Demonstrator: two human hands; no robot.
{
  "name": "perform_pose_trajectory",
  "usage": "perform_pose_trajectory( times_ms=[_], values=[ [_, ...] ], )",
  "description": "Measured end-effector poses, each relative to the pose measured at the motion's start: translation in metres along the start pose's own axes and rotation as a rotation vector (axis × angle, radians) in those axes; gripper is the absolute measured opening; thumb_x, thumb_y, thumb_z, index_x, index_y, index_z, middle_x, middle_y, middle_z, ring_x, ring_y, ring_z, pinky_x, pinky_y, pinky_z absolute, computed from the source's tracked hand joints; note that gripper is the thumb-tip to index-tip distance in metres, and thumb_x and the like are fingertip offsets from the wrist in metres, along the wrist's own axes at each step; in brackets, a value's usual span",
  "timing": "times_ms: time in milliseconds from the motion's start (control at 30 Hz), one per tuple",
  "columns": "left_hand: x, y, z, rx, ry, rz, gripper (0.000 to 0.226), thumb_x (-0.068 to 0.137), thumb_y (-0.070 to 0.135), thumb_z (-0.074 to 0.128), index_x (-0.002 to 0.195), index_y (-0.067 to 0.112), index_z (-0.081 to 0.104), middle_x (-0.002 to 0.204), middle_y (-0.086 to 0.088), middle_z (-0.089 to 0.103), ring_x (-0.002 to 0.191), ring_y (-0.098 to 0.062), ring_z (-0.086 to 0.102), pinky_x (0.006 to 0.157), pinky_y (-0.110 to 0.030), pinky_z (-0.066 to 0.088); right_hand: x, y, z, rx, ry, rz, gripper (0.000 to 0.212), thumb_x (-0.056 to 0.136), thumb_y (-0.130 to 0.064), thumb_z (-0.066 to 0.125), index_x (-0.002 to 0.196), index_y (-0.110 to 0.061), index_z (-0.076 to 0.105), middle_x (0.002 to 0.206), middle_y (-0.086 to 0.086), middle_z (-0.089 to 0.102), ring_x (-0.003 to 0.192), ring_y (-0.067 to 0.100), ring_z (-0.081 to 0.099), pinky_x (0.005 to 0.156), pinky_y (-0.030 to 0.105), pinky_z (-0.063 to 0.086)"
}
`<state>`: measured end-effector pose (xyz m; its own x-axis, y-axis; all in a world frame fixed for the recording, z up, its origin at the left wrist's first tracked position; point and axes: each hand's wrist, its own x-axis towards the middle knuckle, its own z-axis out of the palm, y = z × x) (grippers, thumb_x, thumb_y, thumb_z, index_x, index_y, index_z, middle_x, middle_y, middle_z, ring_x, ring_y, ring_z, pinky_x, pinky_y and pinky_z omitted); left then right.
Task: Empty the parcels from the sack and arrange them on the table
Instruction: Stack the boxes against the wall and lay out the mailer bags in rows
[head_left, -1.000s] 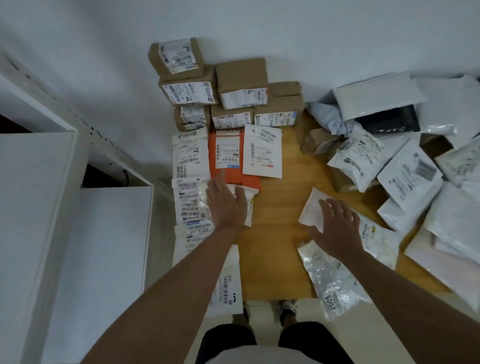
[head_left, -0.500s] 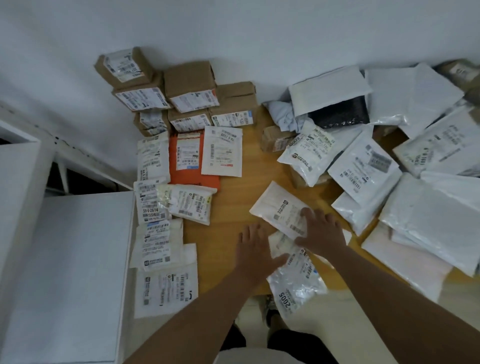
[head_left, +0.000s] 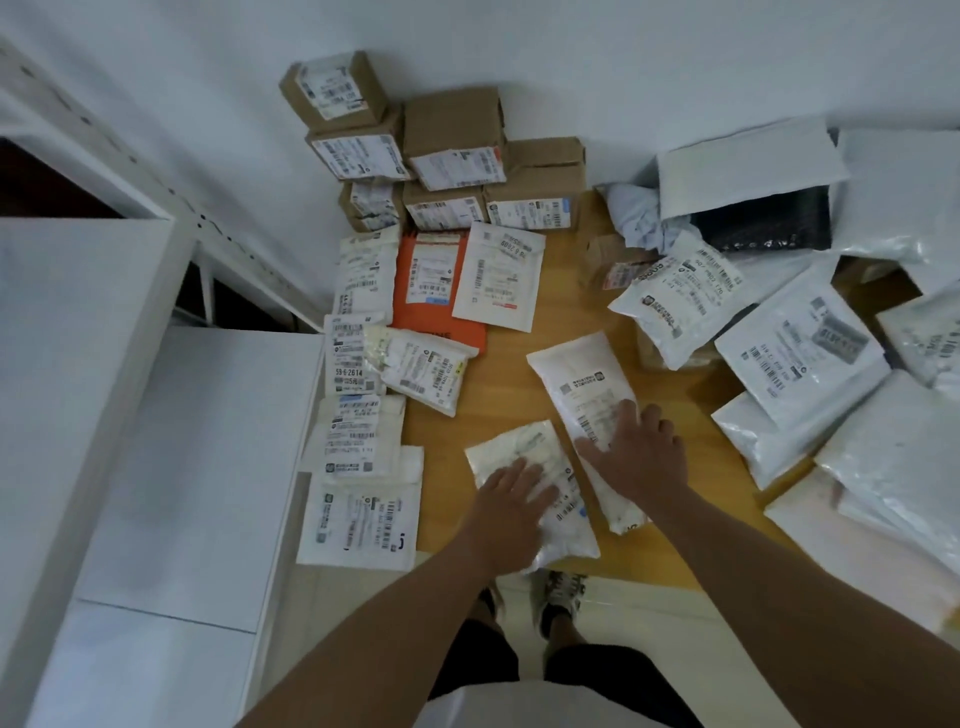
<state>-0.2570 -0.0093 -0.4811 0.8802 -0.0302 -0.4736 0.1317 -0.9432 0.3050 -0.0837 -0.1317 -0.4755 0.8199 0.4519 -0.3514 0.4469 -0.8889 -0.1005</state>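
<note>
Two flat parcels lie near the front edge of the wooden table (head_left: 561, 291). My left hand (head_left: 511, 496) rests flat with straight fingers on a clear crinkly bag parcel (head_left: 524, 452). My right hand (head_left: 641, 452) presses flat on the lower half of a white mailer (head_left: 576, 374) that lies beside it, angled up and left. Arranged flat envelopes (head_left: 363, 275) run down the table's left side, with an orange mailer (head_left: 431, 280) among them. Brown boxes (head_left: 452, 135) are stacked at the back against the wall. No sack shows.
A loose heap of white poly mailers (head_left: 800, 353) covers the right side of the table, some overhanging the front edge. A white shelf unit (head_left: 156, 415) stands close on the left. My feet (head_left: 563, 597) show below the table's front edge.
My left hand left the arranged parcel at the left and came across onto the clear bag, which has shifted left. My right hand stays on the white mailer.
</note>
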Motion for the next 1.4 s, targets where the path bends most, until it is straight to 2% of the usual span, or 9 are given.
perform_pose_trajectory(
  times_ms=[200,367,500,600,733,900,1033,1233,1400],
  values=[
    [-0.022,-0.02,-0.005,0.083,0.059,-0.177,0.067,0.056,0.031,0.087,0.119,0.021,0.066,0.138,-0.009,0.057,0.129,-0.032,0.052,0.101,-0.045,0.046,-0.003,-0.028,0.007,0.018,-0.059,-0.012,0.097,0.078,-0.085,0.035,0.143,-0.014,0.023,0.151,0.016,0.024,0.122,0.039,0.044,0.096,0.045,0.042],
    [-0.035,-0.035,-0.001,-0.03,0.103,-0.183,0.059,0.091,0.019,0.056,0.147,0.017,0.038,0.162,-0.009,0.017,0.15,-0.032,0.008,0.121,-0.047,0.014,-0.009,-0.051,0.014,0.033,-0.037,-0.019,0.096,0.078,-0.082,0.042,0.141,-0.012,0.023,0.152,0.016,0.023,0.123,0.039,0.043,0.096,0.047,0.042],
    [-0.042,-0.048,0.003,-0.079,0.086,-0.173,0.055,0.084,0.033,0.045,0.136,0.022,0.053,0.15,-0.011,0.044,0.139,-0.033,0.04,0.108,-0.047,0.04,-0.014,-0.063,0.016,0.059,-0.06,-0.008,0.095,0.08,-0.078,0.045,0.144,-0.012,0.022,0.155,0.016,0.019,0.129,0.039,0.039,0.1,0.049,0.04],
    [-0.042,-0.056,-0.001,-0.043,0.109,-0.155,0.059,0.075,0.042,0.05,0.129,0.021,0.06,0.135,-0.008,0.059,0.118,-0.031,0.059,0.088,-0.043,0.053,-0.021,-0.067,0.018,0.062,0.102,-0.042,0.085,0.086,-0.064,0.053,0.145,-0.006,0.034,0.151,0.02,0.032,0.133,0.041,0.038,0.101,0.054,0.038],
    [-0.039,-0.067,-0.004,0.018,0.169,-0.079,0.067,0.075,0.058,0.041,0.126,0.019,0.06,0.11,-0.007,0.063,0.097,-0.028,0.062,0.08,-0.04,0.052,-0.043,-0.071,0.023,0.047,0.337,-0.267,0.052,0.087,-0.045,0.045,0.122,-0.008,0.059,0.125,0.016,0.057,0.11,0.04,0.055,0.083,0.048,0.046],
    [-0.034,-0.073,-0.005,0.014,0.162,-0.042,0.07,0.077,0.063,0.037,0.127,0.019,0.059,0.109,-0.009,0.061,0.099,-0.029,0.061,0.081,-0.039,0.052,-0.061,-0.069,0.035,-0.06,0.151,-0.193,0.055,0.081,-0.047,0.043,0.12,-0.013,0.061,0.136,0.016,0.052,0.122,0.041,0.046,0.085,0.054,0.046],
    [-0.042,-0.073,-0.003,-0.07,0.448,-0.024,0.051,0.089,0.045,0.048,0.129,0.015,0.055,0.12,-0.011,0.059,0.109,-0.028,0.057,0.09,-0.041,0.05,-0.061,-0.08,0.021,0.0,0.21,-0.243,0.057,0.086,-0.052,0.045,0.123,-0.011,0.056,0.133,0.017,0.054,0.125,0.04,0.048,0.093,0.053,0.042],
    [-0.109,-0.132,0.015,-0.18,0.773,-0.539,0.041,0.075,0.024,0.05,0.114,0.013,0.045,0.119,-0.014,0.049,0.107,-0.034,0.047,0.089,-0.048,0.044,-0.067,-0.117,0.048,-0.105,-0.167,-0.45,0.088,0.071,-0.083,0.044,0.131,-0.02,0.054,0.134,0.017,0.056,0.116,0.041,0.056,0.088,0.054,0.048],
    [-0.154,-0.199,0.007,-0.746,0.532,-1.32,0.07,0.082,0.024,0.067,0.145,0.016,0.036,0.149,-0.015,0.035,0.136,-0.036,0.031,0.11,-0.052,0.025,-0.062,-0.136,0.051,-0.128,-0.257,-0.409,0.101,0.045,-0.063,0.084,0.126,-0.017,0.047,0.127,0.021,0.059,0.106,0.044,0.062,0.078,0.053,0.052]
  ],
)
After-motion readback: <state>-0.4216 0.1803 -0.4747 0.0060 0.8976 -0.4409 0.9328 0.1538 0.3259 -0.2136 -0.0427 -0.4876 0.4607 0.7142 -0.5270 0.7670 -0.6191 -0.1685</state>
